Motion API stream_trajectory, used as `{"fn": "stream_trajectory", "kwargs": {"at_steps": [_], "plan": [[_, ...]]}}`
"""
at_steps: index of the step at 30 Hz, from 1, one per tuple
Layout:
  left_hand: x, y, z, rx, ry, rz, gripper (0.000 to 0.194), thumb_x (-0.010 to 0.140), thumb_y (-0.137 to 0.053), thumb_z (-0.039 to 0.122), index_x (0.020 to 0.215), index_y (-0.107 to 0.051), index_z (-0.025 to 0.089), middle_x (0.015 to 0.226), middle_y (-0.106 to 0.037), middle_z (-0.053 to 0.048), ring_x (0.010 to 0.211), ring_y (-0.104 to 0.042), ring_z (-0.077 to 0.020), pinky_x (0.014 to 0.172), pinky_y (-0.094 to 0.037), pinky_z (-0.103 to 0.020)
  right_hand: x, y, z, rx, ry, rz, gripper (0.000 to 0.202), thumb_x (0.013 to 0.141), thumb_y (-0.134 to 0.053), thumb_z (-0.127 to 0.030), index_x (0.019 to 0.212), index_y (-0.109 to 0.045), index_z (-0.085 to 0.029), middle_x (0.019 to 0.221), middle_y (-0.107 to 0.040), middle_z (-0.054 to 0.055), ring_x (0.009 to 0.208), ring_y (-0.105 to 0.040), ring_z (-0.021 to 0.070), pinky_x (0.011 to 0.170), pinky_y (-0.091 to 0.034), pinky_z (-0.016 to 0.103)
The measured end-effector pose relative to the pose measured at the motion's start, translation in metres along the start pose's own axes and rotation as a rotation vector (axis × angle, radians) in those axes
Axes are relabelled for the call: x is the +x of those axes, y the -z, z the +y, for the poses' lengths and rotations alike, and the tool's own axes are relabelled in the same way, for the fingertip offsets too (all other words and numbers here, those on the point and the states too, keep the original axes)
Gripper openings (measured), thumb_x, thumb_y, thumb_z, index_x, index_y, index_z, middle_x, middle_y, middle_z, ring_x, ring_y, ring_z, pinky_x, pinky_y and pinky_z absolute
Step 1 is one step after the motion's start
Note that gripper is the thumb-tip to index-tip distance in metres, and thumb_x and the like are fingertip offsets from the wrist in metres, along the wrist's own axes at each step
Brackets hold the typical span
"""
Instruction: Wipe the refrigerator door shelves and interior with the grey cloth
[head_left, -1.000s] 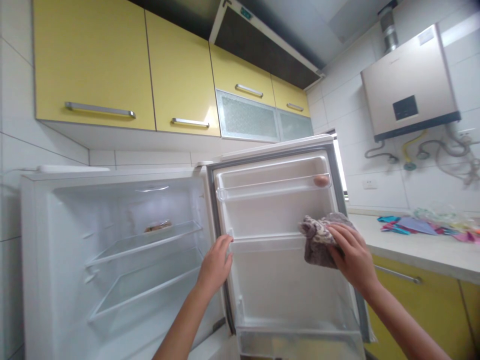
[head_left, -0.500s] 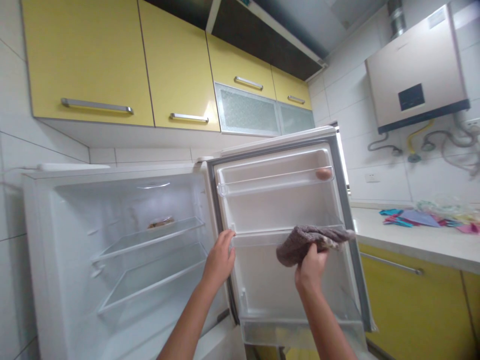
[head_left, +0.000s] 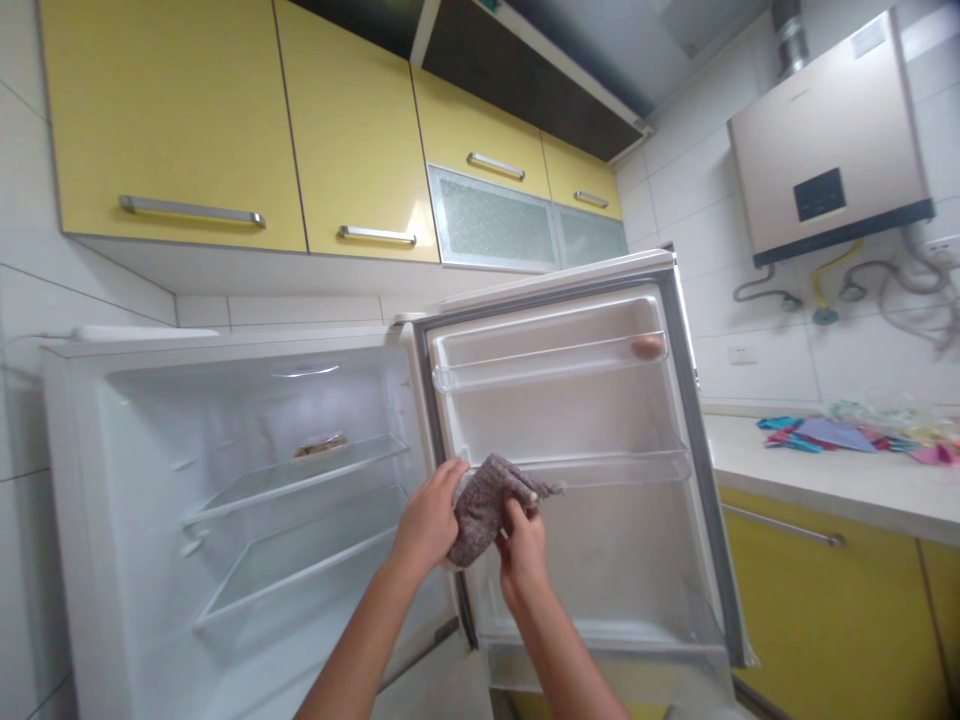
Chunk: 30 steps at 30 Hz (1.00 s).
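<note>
A brownish-grey cloth (head_left: pixel 480 515) is bunched in my right hand (head_left: pixel 523 545), thumb and fingers closed on its right part. It lies over the left end of the clear middle door shelf (head_left: pixel 622 468) on the open fridge door (head_left: pixel 570 560). My left hand (head_left: pixel 429 515) is at that same end, its fingers curled over the shelf's edge. The cloth's left side meets my left hand and hides part of it. A brown egg (head_left: pixel 647 346) rests in the top door shelf (head_left: pixel 555 363).
To the left is the open fridge compartment, with glass shelves (head_left: pixel 300 540) and a small package (head_left: pixel 321 445). Yellow cabinets (head_left: pixel 180 120) hang above. Coloured cloths (head_left: pixel 832 434) lie on the right-hand counter (head_left: pixel 742 460), under a water heater (head_left: pixel 832 140).
My right hand has carried the cloth left along the middle door shelf, from its right part to my left hand. My left hand has barely moved.
</note>
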<state>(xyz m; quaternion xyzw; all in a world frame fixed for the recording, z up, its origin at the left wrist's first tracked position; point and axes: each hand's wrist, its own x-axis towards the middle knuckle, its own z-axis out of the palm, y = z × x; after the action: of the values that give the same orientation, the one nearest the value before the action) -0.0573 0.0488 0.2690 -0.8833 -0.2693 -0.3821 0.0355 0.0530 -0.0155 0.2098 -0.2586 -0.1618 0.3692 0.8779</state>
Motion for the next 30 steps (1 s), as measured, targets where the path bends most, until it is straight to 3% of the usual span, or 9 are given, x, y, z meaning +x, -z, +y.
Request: {"fn": "stream_trajectory", "kwargs": {"at_steps": [3, 7, 13, 18, 21, 24, 27, 30], "plan": [[-0.001, 0.000, -0.004, 0.015, -0.031, 0.012, 0.066, 0.078, -0.038, 0.000, 0.138, -0.053, 0.021, 0.150, -0.055, -0.013, 0.139, -0.052, -0.0249, 0.121, -0.040, -0.052, 0.007, 0.016, -0.012, 0.019, 0.128, 0.127, 0.057, 0.066, -0.075, -0.048, 0.116, -0.061, -0.024, 0.119, -0.071, 0.004, 0.103, -0.069, 0.0190, 0.084, -0.059, 0.032], [-0.002, -0.002, -0.007, 0.004, -0.025, 0.002, 0.063, 0.077, -0.035, 0.000, 0.135, -0.054, 0.017, 0.147, -0.056, -0.015, 0.139, -0.052, -0.0238, 0.122, -0.039, -0.050, 0.021, 0.043, -0.043, -0.024, 0.395, 0.344, 0.061, 0.074, -0.068, -0.052, 0.125, -0.056, -0.021, 0.133, -0.065, 0.010, 0.118, -0.066, 0.0233, 0.107, -0.052, 0.042], [-0.004, -0.001, -0.005, -0.045, 0.007, -0.004, 0.062, 0.078, -0.035, 0.000, 0.136, -0.053, 0.016, 0.150, -0.053, -0.015, 0.142, -0.049, -0.0236, 0.124, -0.035, -0.051, 0.037, 0.092, -0.094, -0.288, 0.915, 0.674, 0.065, 0.081, -0.065, -0.046, 0.138, -0.047, -0.022, 0.138, -0.061, 0.016, 0.124, -0.063, 0.0336, 0.107, -0.052, 0.059], [-0.008, -0.002, -0.009, -0.078, 0.013, 0.025, 0.060, 0.079, -0.036, 0.001, 0.135, -0.053, 0.017, 0.151, -0.052, -0.016, 0.144, -0.047, -0.0240, 0.125, -0.034, -0.051, 0.027, 0.108, -0.133, -0.482, 1.169, 0.769, 0.061, 0.078, -0.072, -0.038, 0.134, -0.055, -0.022, 0.134, -0.063, 0.017, 0.124, -0.060, 0.0396, 0.109, -0.047, 0.063], [-0.009, -0.004, -0.013, -0.123, 0.018, 0.059, 0.058, 0.079, -0.038, 0.001, 0.131, -0.055, 0.019, 0.149, -0.054, -0.015, 0.143, -0.049, -0.0239, 0.124, -0.034, -0.053, 0.019, 0.099, -0.167, -0.842, 1.441, 0.562, 0.055, 0.082, -0.069, -0.033, 0.134, -0.055, -0.021, 0.132, -0.064, 0.018, 0.126, -0.058, 0.0401, 0.107, -0.046, 0.062], [-0.009, -0.005, -0.014, -0.163, 0.033, 0.072, 0.056, 0.078, -0.039, 0.002, 0.128, -0.056, 0.019, 0.148, -0.054, -0.015, 0.143, -0.049, -0.0239, 0.125, -0.032, -0.054, 0.016, 0.076, -0.205, -1.326, 1.687, 0.129, 0.046, 0.089, -0.058, -0.023, 0.135, -0.054, -0.024, 0.135, -0.064, 0.014, 0.124, -0.059, 0.0336, 0.104, -0.047, 0.053], [-0.009, -0.006, -0.014, -0.206, 0.044, 0.100, 0.054, 0.076, -0.040, 0.002, 0.124, -0.058, 0.021, 0.147, -0.056, -0.013, 0.142, -0.049, -0.0234, 0.125, -0.032, -0.054, 0.027, 0.047, -0.237, -1.788, 1.711, -0.303, 0.045, 0.092, -0.050, -0.016, 0.135, -0.055, -0.027, 0.139, -0.064, 0.009, 0.122, -0.060, 0.0275, 0.098, -0.045, 0.044], [-0.009, -0.003, -0.013, -0.233, 0.065, 0.097, 0.054, 0.075, -0.042, 0.003, 0.123, -0.059, 0.021, 0.146, -0.056, -0.013, 0.142, -0.049, -0.0236, 0.125, -0.033, -0.054, 0.055, 0.023, -0.255, -2.017, 1.745, -0.730, 0.047, 0.092, -0.049, -0.011, 0.134, -0.057, -0.030, 0.142, -0.065, 0.005, 0.127, -0.059, 0.0239, 0.099, -0.043, 0.042]]}}
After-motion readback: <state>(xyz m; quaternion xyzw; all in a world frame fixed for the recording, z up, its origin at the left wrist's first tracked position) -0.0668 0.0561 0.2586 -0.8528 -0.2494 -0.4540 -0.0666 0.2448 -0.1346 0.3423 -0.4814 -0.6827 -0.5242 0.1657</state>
